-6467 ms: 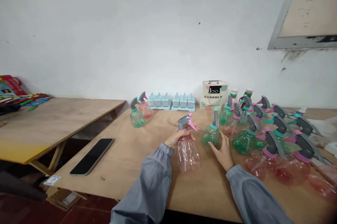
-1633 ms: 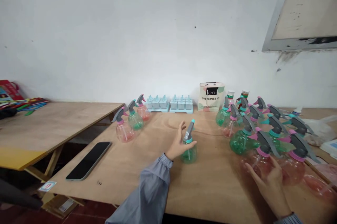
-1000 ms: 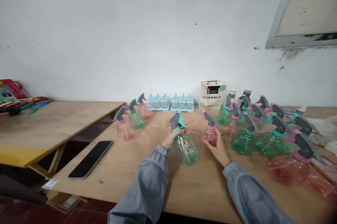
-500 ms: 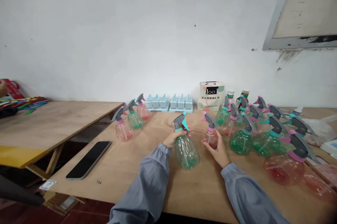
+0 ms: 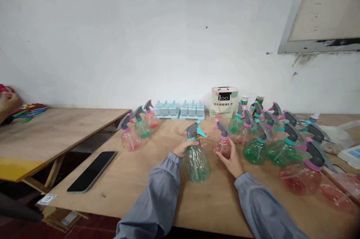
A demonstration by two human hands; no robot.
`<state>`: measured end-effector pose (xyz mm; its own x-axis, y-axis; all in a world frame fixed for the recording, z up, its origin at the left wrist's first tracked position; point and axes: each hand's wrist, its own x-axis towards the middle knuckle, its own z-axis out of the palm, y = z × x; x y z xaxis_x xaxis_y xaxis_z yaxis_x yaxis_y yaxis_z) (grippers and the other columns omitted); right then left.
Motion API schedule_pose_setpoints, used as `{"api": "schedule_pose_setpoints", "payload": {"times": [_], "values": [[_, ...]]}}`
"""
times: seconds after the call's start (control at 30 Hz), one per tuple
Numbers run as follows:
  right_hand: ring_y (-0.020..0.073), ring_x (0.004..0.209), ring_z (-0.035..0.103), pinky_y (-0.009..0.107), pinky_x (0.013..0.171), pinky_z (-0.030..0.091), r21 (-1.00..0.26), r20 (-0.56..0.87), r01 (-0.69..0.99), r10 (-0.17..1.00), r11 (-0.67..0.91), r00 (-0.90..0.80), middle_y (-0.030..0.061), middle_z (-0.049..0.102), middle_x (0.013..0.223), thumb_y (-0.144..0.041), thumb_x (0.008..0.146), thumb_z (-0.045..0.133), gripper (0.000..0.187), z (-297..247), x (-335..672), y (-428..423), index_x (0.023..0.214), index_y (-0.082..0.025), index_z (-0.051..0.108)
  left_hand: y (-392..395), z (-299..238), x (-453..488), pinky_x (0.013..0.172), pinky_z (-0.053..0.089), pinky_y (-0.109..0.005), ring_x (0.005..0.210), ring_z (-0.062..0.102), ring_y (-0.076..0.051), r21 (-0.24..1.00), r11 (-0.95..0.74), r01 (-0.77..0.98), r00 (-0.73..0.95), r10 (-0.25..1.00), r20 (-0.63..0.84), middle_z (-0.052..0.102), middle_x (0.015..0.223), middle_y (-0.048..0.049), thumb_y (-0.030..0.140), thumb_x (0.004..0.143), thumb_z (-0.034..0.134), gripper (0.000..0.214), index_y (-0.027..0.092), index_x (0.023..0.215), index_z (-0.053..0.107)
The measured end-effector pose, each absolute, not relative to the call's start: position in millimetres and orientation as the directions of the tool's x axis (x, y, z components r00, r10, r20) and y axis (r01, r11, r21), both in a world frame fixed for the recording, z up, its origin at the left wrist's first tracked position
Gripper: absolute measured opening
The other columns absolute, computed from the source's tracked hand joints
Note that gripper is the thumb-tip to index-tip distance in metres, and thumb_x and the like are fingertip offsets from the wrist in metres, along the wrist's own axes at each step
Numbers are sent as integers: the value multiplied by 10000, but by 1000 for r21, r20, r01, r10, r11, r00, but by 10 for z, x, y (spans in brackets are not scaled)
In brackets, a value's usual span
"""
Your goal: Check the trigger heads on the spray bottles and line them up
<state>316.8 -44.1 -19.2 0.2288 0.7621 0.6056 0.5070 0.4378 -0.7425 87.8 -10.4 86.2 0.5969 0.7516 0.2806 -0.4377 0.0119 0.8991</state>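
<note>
My left hand [image 5: 182,147] is closed round the neck of a clear green spray bottle [image 5: 197,166] with a grey and turquoise trigger head. That bottle stands nearly upright in front of me. Just right of it, my right hand [image 5: 233,159] grips the body of a clear pink spray bottle [image 5: 222,148] with a grey and pink head. Several more spray bottles crowd the right side, among them a green one [image 5: 255,151] beside my right hand and a large pink one [image 5: 299,178]. Three others, including a pink one [image 5: 131,140], stand in a slanting row on the left.
Pale blue ice-pop moulds [image 5: 192,111] and a printed paper bag [image 5: 223,102] stand along the wall. A phone [image 5: 92,171] lies at the table's left edge. Beyond a gap is another table [image 5: 70,126], with another person's hand [image 5: 9,104] at its far left.
The green bottle in my left hand has become more upright, its base swinging slightly left. My right hand keeps its hold on the pink bottle. The whole view has shifted slightly.
</note>
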Motion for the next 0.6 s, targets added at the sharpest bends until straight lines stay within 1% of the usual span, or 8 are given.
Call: {"api": "schedule_pose_setpoints", "payload": {"times": [0.1, 0.23, 0.3, 0.37, 0.5, 0.53, 0.6], "values": [[318, 1351, 464, 543, 1120, 382, -736, 614, 508, 757, 447, 224, 178, 473, 1447, -584, 797, 681, 851, -199, 3169, -442, 1464, -200, 319, -113, 898, 881, 956, 487, -448, 691, 617, -132, 902, 11, -433, 607, 743, 282, 714, 1064, -87, 313, 595, 776, 438, 188, 1006, 691], [315, 1350, 465, 542, 1124, 377, -731, 619, 512, 755, 452, 218, 180, 469, 1447, -582, 802, 678, 848, -205, 3171, -438, 1466, -202, 313, -71, 875, 856, 872, 512, -402, 653, 610, -135, 898, -4, -441, 552, 787, 274, 720, 901, -63, 302, 569, 774, 348, 174, 877, 677], [313, 1349, 466, 541, 1122, 381, -728, 622, 514, 753, 454, 216, 176, 473, 1444, -584, 803, 676, 847, -203, 3171, -437, 1468, -206, 312, -44, 848, 842, 836, 516, -391, 648, 612, -142, 901, -5, -433, 539, 800, 264, 716, 851, -57, 294, 552, 776, 328, 175, 838, 668], [314, 1351, 465, 543, 1119, 386, -723, 628, 518, 748, 457, 216, 173, 475, 1443, -583, 803, 675, 845, -200, 3171, -438, 1468, -208, 314, -32, 833, 836, 853, 512, -406, 653, 611, -141, 904, 10, -428, 560, 788, 257, 722, 888, -66, 303, 555, 776, 347, 176, 861, 676], [320, 1352, 464, 551, 1120, 383, -724, 623, 524, 752, 450, 215, 175, 470, 1452, -578, 803, 677, 847, -195, 3175, -446, 1474, -207, 316, -51, 853, 852, 950, 479, -450, 699, 624, -141, 912, 11, -411, 607, 749, 265, 719, 1053, -90, 338, 582, 785, 485, 189, 1033, 685], [321, 1351, 465, 552, 1120, 383, -724, 622, 524, 753, 448, 215, 174, 471, 1452, -579, 802, 678, 849, -197, 3175, -447, 1475, -207, 317, -54, 858, 860, 954, 476, -450, 707, 626, -142, 913, 6, -408, 605, 750, 266, 718, 1063, -91, 343, 580, 791, 503, 190, 1047, 684], [322, 1348, 469, 553, 1119, 385, -724, 623, 524, 752, 449, 217, 171, 479, 1447, -582, 800, 678, 849, -202, 3174, -450, 1474, -209, 322, -42, 852, 876, 927, 490, -430, 706, 624, -144, 909, 5, -418, 578, 772, 262, 724, 1028, -87, 348, 566, 804, 484, 184, 1006, 688]]}}
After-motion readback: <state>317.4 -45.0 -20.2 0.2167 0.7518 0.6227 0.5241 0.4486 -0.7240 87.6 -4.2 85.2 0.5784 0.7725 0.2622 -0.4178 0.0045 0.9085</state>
